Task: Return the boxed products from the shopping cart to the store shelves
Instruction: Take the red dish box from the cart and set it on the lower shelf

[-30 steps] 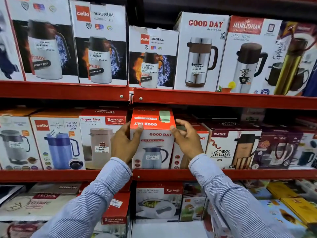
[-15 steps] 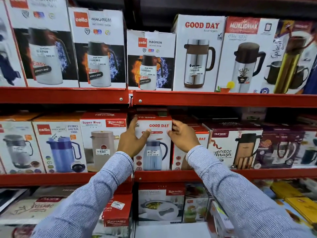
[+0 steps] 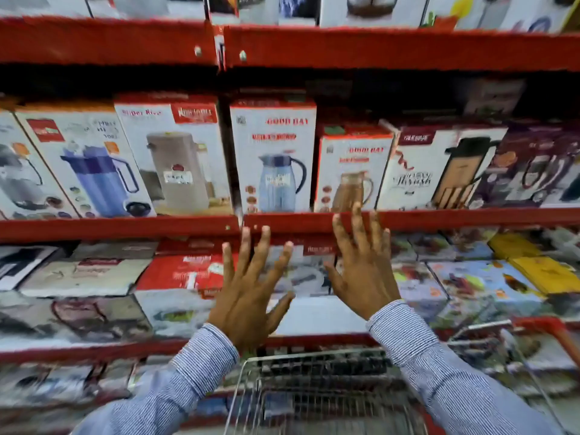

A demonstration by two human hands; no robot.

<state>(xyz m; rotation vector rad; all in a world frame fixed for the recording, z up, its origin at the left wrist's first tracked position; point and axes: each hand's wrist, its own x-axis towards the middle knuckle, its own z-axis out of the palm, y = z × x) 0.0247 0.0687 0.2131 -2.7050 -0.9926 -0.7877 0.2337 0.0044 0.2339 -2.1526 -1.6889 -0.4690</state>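
A white and red Good Day box (image 3: 273, 155) with a blue jug picture stands upright on the middle red shelf (image 3: 125, 227), between a Super Riva box (image 3: 175, 158) and a smaller Good Day box (image 3: 351, 171). My left hand (image 3: 248, 293) and my right hand (image 3: 364, 271) hover below that shelf, fingers spread, palms toward the shelves, holding nothing. Both are clear of the box. The wire shopping cart (image 3: 317, 390) sits below my forearms; its contents are blurred.
Boxed flasks and jugs fill the middle shelf, among them a Cello box (image 3: 84, 164) and a dark flask box (image 3: 439, 171). Flat boxes lie stacked on the lower shelf (image 3: 81, 350). The upper red shelf (image 3: 376, 48) runs along the top. A red cart handle (image 3: 558, 334) shows at right.
Both hands have let go of the Good Day box, which now stands pushed into the shelf row. The hands dropped below the shelf and opened. The view tilted down, showing the cart.
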